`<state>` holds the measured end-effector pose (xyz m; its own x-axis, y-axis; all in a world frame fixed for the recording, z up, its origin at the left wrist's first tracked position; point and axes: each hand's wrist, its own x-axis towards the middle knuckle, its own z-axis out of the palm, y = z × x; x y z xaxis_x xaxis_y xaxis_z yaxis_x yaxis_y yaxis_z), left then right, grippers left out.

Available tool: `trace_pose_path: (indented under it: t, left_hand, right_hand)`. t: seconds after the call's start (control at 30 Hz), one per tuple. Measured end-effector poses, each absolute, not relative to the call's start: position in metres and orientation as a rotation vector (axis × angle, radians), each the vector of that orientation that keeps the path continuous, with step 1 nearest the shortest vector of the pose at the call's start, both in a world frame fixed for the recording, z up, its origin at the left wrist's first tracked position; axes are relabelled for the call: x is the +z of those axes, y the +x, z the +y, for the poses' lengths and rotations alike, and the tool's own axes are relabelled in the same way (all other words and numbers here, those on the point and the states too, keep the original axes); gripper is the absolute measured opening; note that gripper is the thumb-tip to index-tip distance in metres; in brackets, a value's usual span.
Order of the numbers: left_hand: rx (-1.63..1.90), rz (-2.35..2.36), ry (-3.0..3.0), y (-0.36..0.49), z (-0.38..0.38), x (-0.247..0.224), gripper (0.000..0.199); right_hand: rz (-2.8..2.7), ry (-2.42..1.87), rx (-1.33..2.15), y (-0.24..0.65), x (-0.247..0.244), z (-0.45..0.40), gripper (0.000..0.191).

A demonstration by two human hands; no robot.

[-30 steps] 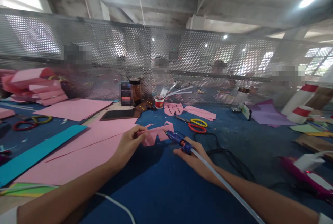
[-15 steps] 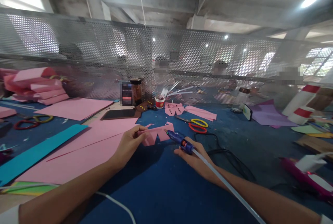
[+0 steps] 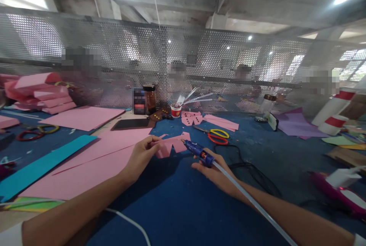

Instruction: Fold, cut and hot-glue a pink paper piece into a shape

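Between the thumb and fingers of my left hand (image 3: pixel 144 155) is a cut pink paper piece (image 3: pixel 167 148) with a notch in its lower edge. My right hand (image 3: pixel 215 168) is wrapped round a blue hot glue gun (image 3: pixel 197 150). The gun's nozzle points left, at the right end of the paper piece; whether it touches cannot be made out. A long clear glue stick (image 3: pixel 243 192) runs out of the gun's back towards the lower right. Beyond the hands lies a second pink piece (image 3: pixel 191 118) with dark dots.
Scissors (image 3: pixel 217 136) with yellow and red handles lie past my right hand, near a black cable (image 3: pixel 254 171). Pink sheets (image 3: pixel 97 166) and a teal strip (image 3: pixel 48 164) spread on the left. A paper cup (image 3: pixel 175 111) holds glue sticks. A magenta power strip (image 3: pixel 337 196) sits right.
Both hands keep nearly the same place. The glue gun's nozzle has shifted very slightly up along the paper piece's right end, and the view has tilted a little.
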<state>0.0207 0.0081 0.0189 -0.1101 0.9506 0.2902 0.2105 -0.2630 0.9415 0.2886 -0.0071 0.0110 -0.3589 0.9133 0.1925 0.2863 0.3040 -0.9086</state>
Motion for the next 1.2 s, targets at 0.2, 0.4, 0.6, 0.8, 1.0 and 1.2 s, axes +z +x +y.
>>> trace_pose_path:
  t: [0.2, 0.4, 0.6, 0.8, 1.0, 1.2]
  left_hand:
    - [1.398, 1.300, 1.474, 0.020, 0.009, 0.019, 0.024]
    - [1.436, 1.239, 1.305, 0.015, 0.013, 0.019, 0.028]
    - [1.522, 1.212, 1.154, 0.007, 0.018, 0.026, 0.036]
    - [1.588, 1.204, 1.090, -0.003, 0.027, 0.027, 0.034]
    - [1.640, 1.217, 1.078, -0.014, 0.035, 0.026, 0.027]
    - [1.702, 1.249, 1.064, -0.023, 0.041, 0.025, 0.027]
  right_hand:
    - [-1.811, -1.099, 1.055, 0.289, 0.014, -0.008, 0.027]
    - [-1.828, -1.066, 1.054, 0.291, 0.010, -0.006, 0.029]
    - [-1.756, -1.068, 1.101, 0.291, -0.001, 0.001, 0.035]
    - [-1.699, -1.120, 1.072, 0.291, -0.002, 0.008, 0.036]
    - [-1.725, -1.242, 1.139, 0.293, 0.013, 0.018, 0.040]
    - [-1.833, -1.238, 1.090, 0.295, 0.011, 0.029, 0.036]
